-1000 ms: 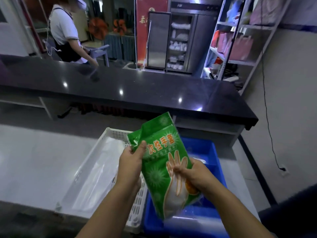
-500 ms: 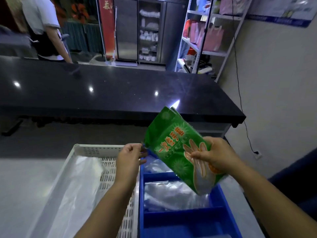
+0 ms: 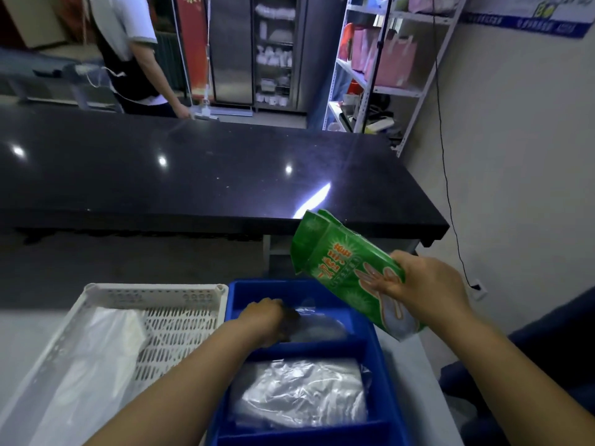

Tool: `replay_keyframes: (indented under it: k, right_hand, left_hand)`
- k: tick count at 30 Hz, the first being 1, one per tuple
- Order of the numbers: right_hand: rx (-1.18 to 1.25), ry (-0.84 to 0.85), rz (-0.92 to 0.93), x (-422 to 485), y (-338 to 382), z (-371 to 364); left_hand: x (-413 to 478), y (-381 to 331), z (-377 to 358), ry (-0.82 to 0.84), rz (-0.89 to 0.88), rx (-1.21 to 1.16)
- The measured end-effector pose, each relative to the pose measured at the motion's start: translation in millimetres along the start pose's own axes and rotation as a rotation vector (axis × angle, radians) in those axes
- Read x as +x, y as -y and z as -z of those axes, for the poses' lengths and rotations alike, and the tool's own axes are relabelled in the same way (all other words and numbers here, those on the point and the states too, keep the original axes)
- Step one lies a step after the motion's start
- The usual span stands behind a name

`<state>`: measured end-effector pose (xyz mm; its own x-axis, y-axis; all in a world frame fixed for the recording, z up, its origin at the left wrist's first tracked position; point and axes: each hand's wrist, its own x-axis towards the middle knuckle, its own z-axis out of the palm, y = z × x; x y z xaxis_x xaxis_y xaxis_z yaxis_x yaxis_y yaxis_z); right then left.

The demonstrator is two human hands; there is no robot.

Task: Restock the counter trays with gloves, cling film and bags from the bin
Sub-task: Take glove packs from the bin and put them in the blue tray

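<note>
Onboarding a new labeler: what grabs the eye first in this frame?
The green glove packet, held tilted in the right hand above the blue divided tray. Next, the left hand reaching into that tray's far compartment, with clear plastic bags in the compartment nearer the camera. The white perforated tray sits beside it, to the left.

The glove pack [image 3: 346,272] is green with starbursts and red lettering. The tray [image 3: 383,365] is blue, the basket [image 3: 180,320] white and slotted. The worktop [image 3: 193,175] is glossy black.

Glossy black counter [image 3: 193,175] reflecting ceiling lights; white metal shelving [image 3: 380,88] against beige wall [image 3: 515,156]; steel cabinet [image 3: 257,49] behind.
</note>
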<state>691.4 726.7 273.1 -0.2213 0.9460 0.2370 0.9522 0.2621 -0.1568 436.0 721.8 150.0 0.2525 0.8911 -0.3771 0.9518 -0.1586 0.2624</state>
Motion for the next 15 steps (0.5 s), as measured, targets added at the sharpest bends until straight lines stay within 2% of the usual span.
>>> replay_keyframes:
  k: [3,6,11,15]
  right_hand:
    - [-0.006,-0.011,0.036,3.3,-12.4,-3.0]
    - [-0.024,-0.008,0.079,5.9,-21.3,-5.4]
    - [-0.006,0.000,0.093,13.3,-28.6,-7.6]
    - [0.018,0.025,0.097,20.8,-26.1,-9.5]
  left_hand:
    - [9.3,-4.2,-1.2,0.022,0.118,0.000]
    - [12.2,-9.6,-3.1,-0.012,0.098,0.073]
    - [12.5,-11.6,-6.3,-0.022,0.142,0.058]
    - [2.9,-13.7,-4.4,-0.108,0.160,0.028]
